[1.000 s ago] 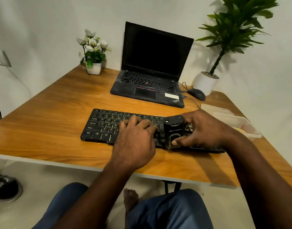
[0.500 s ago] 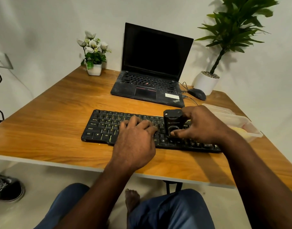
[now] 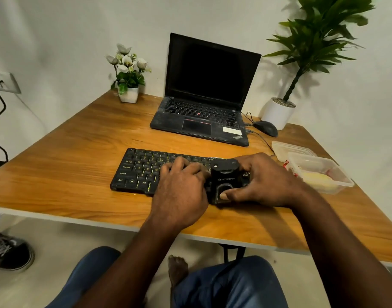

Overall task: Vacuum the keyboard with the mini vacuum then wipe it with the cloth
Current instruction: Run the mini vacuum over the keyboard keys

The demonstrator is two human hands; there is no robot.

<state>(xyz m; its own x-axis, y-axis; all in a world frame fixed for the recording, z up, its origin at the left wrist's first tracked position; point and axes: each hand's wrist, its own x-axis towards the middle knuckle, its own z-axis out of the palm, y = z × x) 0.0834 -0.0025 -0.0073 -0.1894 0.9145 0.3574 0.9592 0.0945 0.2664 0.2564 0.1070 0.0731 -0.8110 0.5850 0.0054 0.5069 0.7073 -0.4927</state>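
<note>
Upright, mini vacuum [image 3: 225,180] at keyboard [image 3: 141,170] front edge, in right hand [image 3: 265,183]

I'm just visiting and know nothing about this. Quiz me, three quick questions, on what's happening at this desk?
1. True or false: the right hand grips the mini vacuum on the keyboard.
2. What does the left hand rest on? A) laptop B) keyboard C) mouse
3. Fill in: the clear plastic container sits to the keyboard's ___.
Key: 1 true; 2 B; 3 right.
</note>
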